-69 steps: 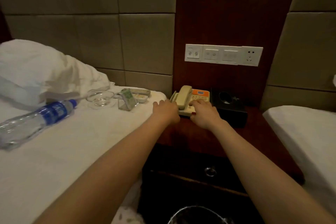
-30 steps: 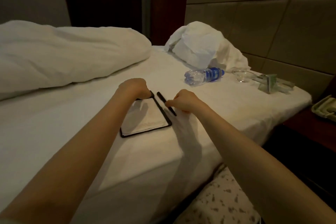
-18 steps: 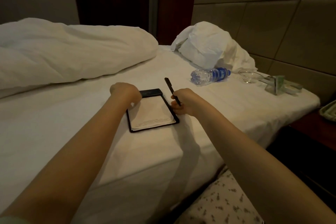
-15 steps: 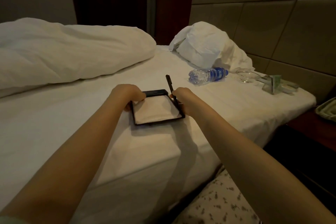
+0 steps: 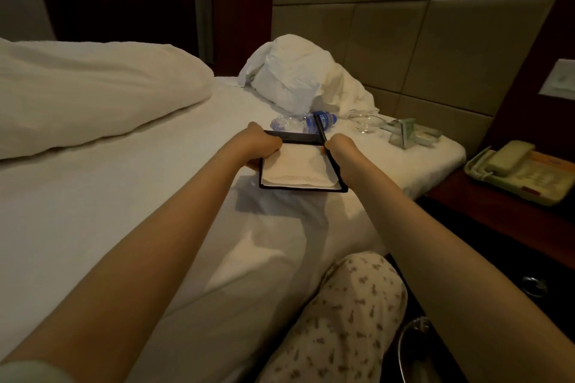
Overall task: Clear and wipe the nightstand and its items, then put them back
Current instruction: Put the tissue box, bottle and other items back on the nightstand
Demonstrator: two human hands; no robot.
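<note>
1. Nearest, a knee in patterned trousers (image 5: 339, 314) presses against the edge of the bed (image 5: 124, 196), with both forearms reaching out over the sheet.
2. The left hand (image 5: 263, 146) grips the left edge of a black notepad holder (image 5: 303, 166), lifted slightly above the sheet, a shadow under it.
3. The right hand (image 5: 340, 146) is closed on the holder's right edge and also pinches a black pen (image 5: 320, 130), which sticks up at a slant.
4. To carry this well, I would keep the holder level so the white paper does not slide out, and clamp the pen firmly against the frame.
5. Further on lie a water bottle (image 5: 311, 123), a glass ashtray (image 5: 364, 123) and a small tent card (image 5: 404, 134), all on the bed.
6. To the right, the telephone (image 5: 522, 171) sits on the nightstand surface (image 5: 485, 205), where the holder likely goes.
</note>
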